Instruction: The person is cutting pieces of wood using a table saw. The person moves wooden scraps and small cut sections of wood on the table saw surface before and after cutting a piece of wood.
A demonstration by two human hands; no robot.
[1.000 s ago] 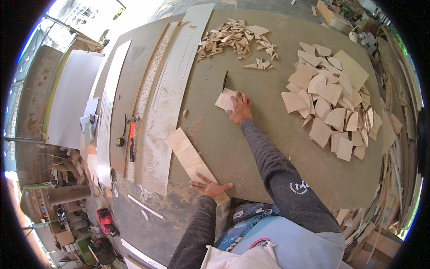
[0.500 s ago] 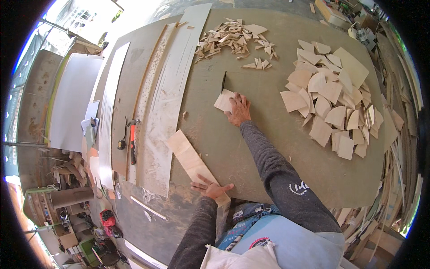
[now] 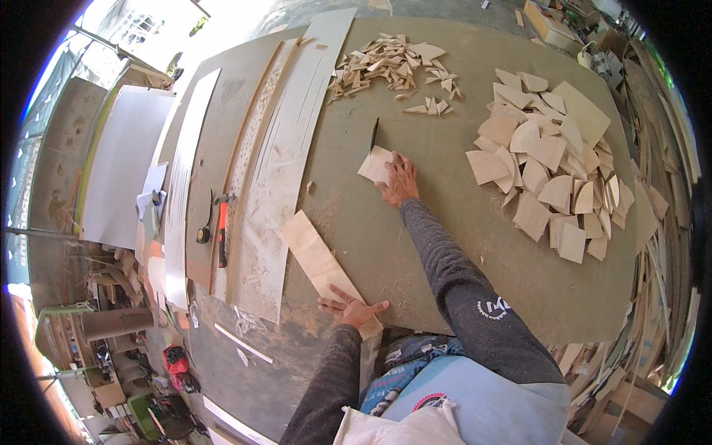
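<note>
My right hand (image 3: 400, 182) is at a small pale plywood piece (image 3: 375, 165) near the middle of the table, fingers bent over its right side and gripping it. At that piece's upper corner is a slim dark, blade-like thing (image 3: 375, 134); whether they touch I cannot tell. Spread flat, my left hand (image 3: 351, 308) presses on the lower part of a long plywood strip (image 3: 317, 252), which lies slanted at the table's near edge.
Right of my right hand lies a big heap of curved plywood pieces (image 3: 546, 144). Small pointed offcuts (image 3: 386, 65) are piled at the far side. On the left are a long pale board (image 3: 271, 200), a hammer (image 3: 222, 231) and a tape measure (image 3: 203, 234). Sawdust dots the brown tabletop (image 3: 445, 252).
The whole view has shifted slightly. Both hands stay on the same plywood pieces, with no clear movement of their own.
</note>
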